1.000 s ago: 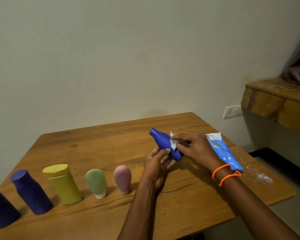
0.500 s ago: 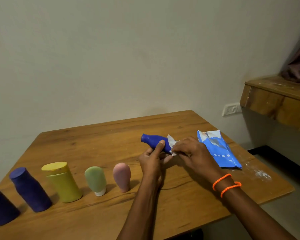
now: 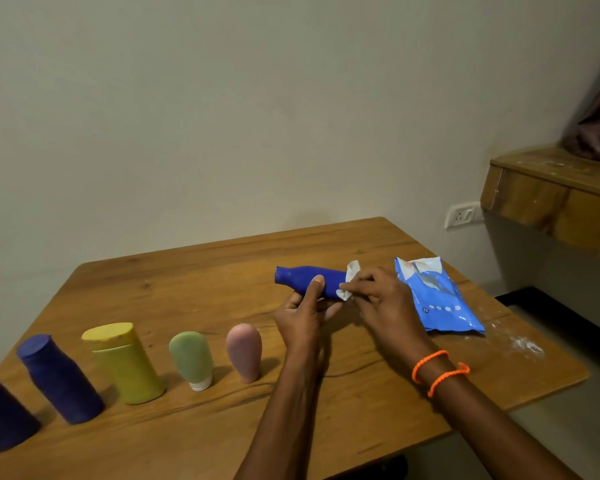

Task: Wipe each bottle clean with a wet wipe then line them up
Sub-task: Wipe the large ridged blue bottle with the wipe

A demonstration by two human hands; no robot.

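My left hand [image 3: 303, 315] grips a bright blue bottle [image 3: 303, 278], held almost level above the wooden table [image 3: 201, 296] with its neck pointing left. At the bottle's right end my right hand [image 3: 378, 294] pinches a white wet wipe [image 3: 349, 280] against it. Along the table's front left stands a row of bottles: a dark blue one [image 3: 0, 415] cut off by the frame edge, another dark blue one [image 3: 58, 377], a yellow one [image 3: 123, 362], a green tube [image 3: 191, 358] on its white cap and a pink one [image 3: 245, 351].
A blue wet-wipe pack [image 3: 437, 296] lies on the table just right of my right hand. White powder marks [image 3: 527, 346] dot the table's right corner. A wooden ledge [image 3: 551, 192] and a wall socket [image 3: 463, 214] lie beyond the table on the right.
The blue bottle has tipped from slanted to nearly level and sunk lower. My right hand with the wipe has slid from its middle to its right end.
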